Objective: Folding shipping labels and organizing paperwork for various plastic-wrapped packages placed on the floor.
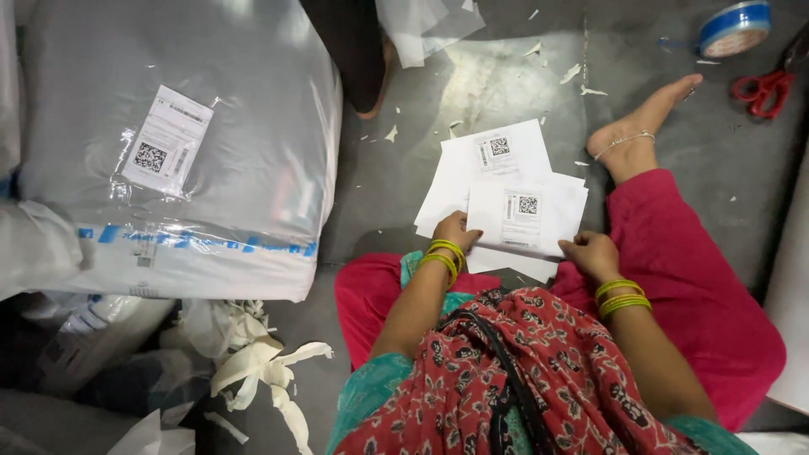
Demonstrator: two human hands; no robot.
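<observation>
I sit on the floor with a stack of white label sheets (493,181) in front of my legs. The top sheet (524,215) carries a square code sticker. My left hand (453,229) pinches its left edge, and my right hand (592,253) grips its lower right corner. Both wrists wear green and yellow bangles. More white sheets lie fanned underneath, one with its own code sticker (497,150).
A big grey plastic-wrapped parcel (244,126) with a white label (166,140) stands at left. Peeled backing strips (261,371) lie below it. A blue tape roll (735,27) and red scissors (763,88) rest at the top right. Another person's dark-clothed leg (354,50) is at the top.
</observation>
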